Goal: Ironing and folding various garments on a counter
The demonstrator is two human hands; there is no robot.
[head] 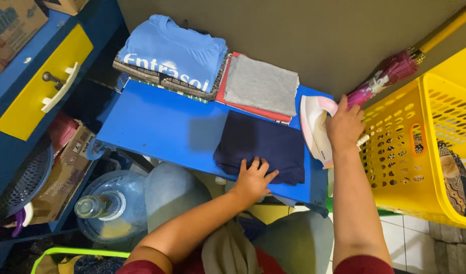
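A folded dark navy cloth (261,144) lies on the blue ironing table (162,127). My left hand (253,178) rests flat on the cloth's near edge, fingers spread. My right hand (344,126) grips the handle of a white and pink iron (314,129), which stands upright on its heel at the table's right end. At the back of the table lie a folded light blue shirt (169,53) on a patterned cloth and a folded grey cloth (261,83) on a red one.
A yellow perforated laundry basket (420,147) holding patterned cloth stands on the right. A broom (395,68) leans on the wall behind it. On the left are a blue cabinet with a yellow drawer (38,83), cardboard boxes and a large water jug (109,205).
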